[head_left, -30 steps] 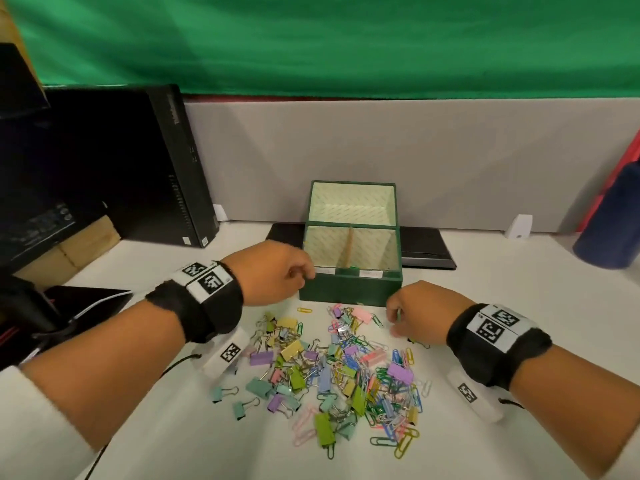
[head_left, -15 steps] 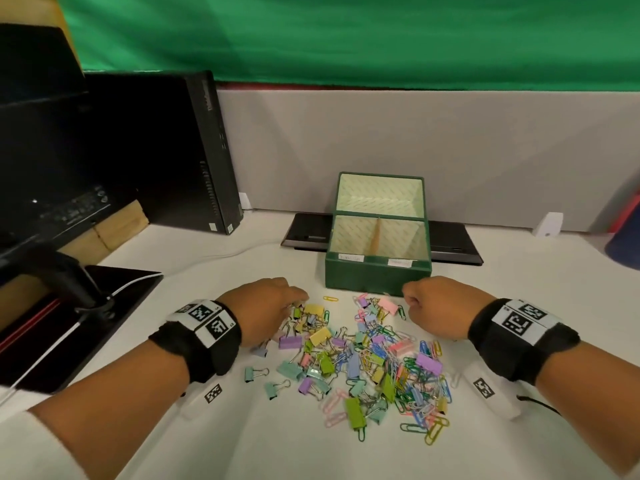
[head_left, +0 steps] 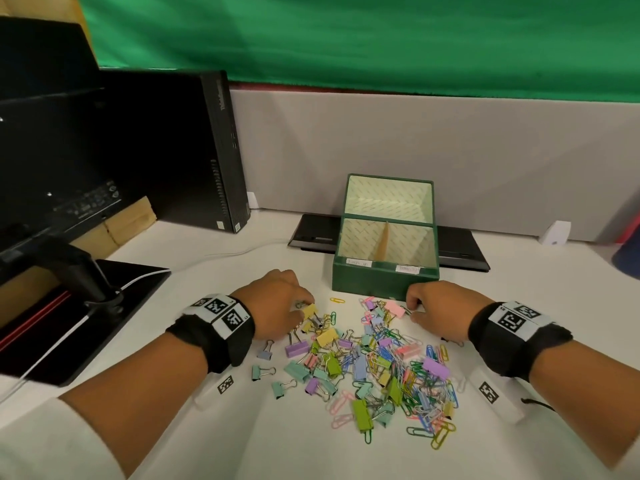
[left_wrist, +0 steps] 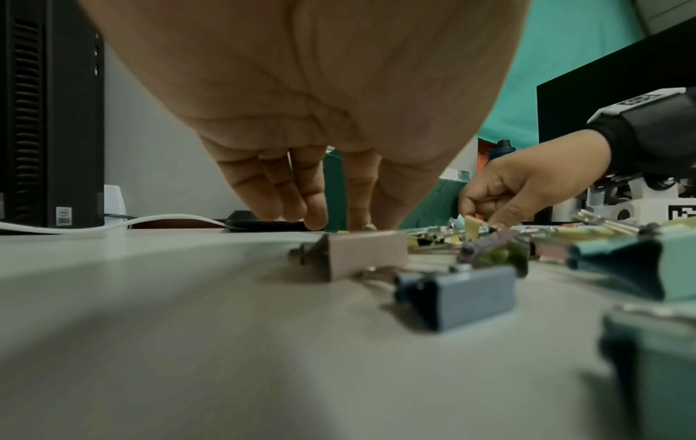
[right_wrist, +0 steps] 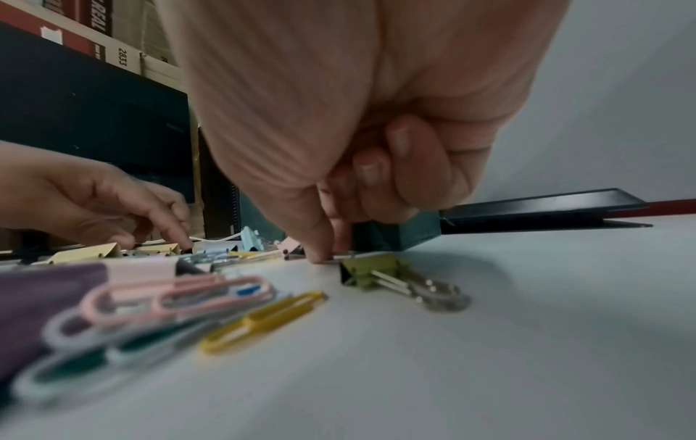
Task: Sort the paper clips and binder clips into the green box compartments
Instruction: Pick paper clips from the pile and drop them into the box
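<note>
Clips (head_left: 367, 362), paper and binder kinds mixed in many colours, lie heaped on the white surface (head_left: 519, 445) in front of me, just this side of the green box (head_left: 384, 280). Starting at my far left, I see a black monitor (head_left: 52, 140) on its stand, and beside it an upright black computer case (head_left: 194, 147). A white cable (head_left: 239, 252) runs across the surface toward a flat black device (head_left: 311, 233) lying behind the box.

My left hand (head_left: 273, 306) is down at the left edge of the heap, fingers (left_wrist: 297, 202) pointing downward with the tips at the surface beside a yellow binder clip (head_left: 309, 311). From these views I cannot tell whether it actually holds anything. A pink binder clip (left_wrist: 367, 254) and a blue binder clip (left_wrist: 457, 296) sit loose just below that wrist, and a few teal binder clips (head_left: 258, 372) lie apart at the heap's left fringe.

The green box stands open past the heap, its lid raised at the back, its front part split by a divider (head_left: 382, 242) into two compartments with a small white label (head_left: 358, 262) at the front of each; both compartments show only their patterned lining. A lone yellow paper clip (head_left: 337, 301) lies between the box and the heap.

My right hand (head_left: 440, 308) is at the heap's upper right corner, near the box's front wall. Its thumb and forefinger are pinched narrowly together at the surface on something thin I cannot make out, the other fingers (right_wrist: 406, 166) curled into the palm. An olive binder clip (right_wrist: 373, 272) lies just beside those fingertips, with pink and yellow paper clips (right_wrist: 226, 300) nearer the wrist.
</note>
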The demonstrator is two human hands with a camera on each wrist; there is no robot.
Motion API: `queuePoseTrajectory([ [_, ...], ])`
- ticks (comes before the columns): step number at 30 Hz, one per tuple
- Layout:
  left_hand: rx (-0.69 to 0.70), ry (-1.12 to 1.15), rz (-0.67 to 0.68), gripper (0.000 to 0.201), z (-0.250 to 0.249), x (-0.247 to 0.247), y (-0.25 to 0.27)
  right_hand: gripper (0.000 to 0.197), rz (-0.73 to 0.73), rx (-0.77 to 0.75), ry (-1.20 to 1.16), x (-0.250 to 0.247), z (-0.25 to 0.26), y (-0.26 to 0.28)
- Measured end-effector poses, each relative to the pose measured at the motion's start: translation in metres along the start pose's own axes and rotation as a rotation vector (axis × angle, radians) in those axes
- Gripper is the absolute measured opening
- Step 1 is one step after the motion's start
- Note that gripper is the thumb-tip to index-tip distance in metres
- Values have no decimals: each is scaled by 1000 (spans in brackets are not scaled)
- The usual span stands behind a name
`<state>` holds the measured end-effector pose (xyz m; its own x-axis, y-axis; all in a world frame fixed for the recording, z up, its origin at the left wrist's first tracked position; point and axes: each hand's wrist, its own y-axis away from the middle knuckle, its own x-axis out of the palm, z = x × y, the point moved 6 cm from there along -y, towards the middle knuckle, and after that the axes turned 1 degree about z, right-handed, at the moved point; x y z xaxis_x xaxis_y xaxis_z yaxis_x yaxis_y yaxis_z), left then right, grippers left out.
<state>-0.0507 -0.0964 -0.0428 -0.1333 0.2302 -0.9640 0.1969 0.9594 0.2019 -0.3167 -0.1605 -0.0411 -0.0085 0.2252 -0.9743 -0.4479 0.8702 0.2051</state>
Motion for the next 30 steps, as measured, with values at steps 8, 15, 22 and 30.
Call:
queuePoseTrajectory([
  [8,-71,-37,-116,14,6,-5,3,14,75,20,-22,-2,-4,11],
  [15,-26,-41,-24,31,-1,-2,9,17,155,64,-1138,-7,-2,21],
  [22,62,28,24,21,-14,5,13,18,199,25,-962,-16,26,18],
  [30,-86,42,-201,14,1,-18,17,35,83,-95,89,-9,31,-2],
])
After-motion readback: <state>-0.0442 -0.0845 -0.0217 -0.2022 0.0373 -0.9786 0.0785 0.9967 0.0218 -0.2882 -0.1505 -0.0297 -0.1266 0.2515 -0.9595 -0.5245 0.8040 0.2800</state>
